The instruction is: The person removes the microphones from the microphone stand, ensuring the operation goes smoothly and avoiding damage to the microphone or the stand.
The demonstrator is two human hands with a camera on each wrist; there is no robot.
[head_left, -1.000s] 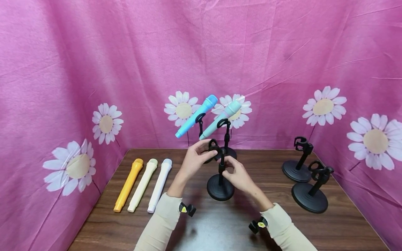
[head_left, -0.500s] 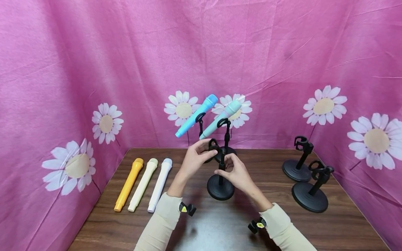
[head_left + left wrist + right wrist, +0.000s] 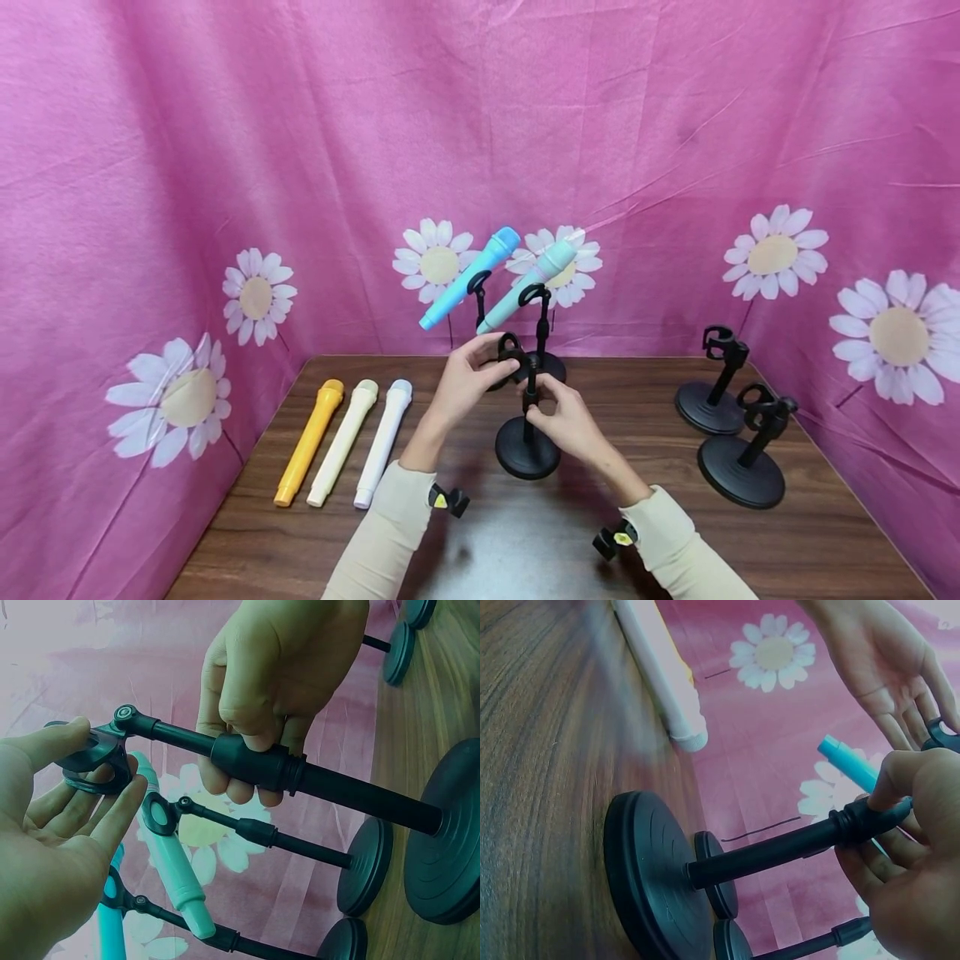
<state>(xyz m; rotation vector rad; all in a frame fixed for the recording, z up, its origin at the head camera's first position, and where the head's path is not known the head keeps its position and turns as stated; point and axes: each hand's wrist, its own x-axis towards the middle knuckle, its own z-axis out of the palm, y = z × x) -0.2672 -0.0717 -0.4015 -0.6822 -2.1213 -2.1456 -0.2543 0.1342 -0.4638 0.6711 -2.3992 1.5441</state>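
A black microphone stand (image 3: 528, 448) with a round base stands on the table in front of me. My left hand (image 3: 467, 379) pinches the clip (image 3: 97, 761) at its top between thumb and fingers. On the collar (image 3: 251, 761) partway up the pole, my right hand (image 3: 564, 417) has its thumb and fingers curled round it. Behind are two more stands, one bearing a blue microphone (image 3: 471, 277), the other a mint-green microphone (image 3: 528, 285), both tilted up to the right.
Orange (image 3: 309, 442), cream (image 3: 342, 442) and white (image 3: 382, 443) microphones lie side by side on the wooden table (image 3: 247, 533) at left. Two shorter black stands, a rear stand (image 3: 708, 407) and a front stand (image 3: 741, 473), are at right. A pink daisy-print curtain (image 3: 375, 125) surrounds the table.
The right thumb came away from the collar half a second ago and is back against it now. The left hand keeps its pinch on the clip, and the stand stays in place.
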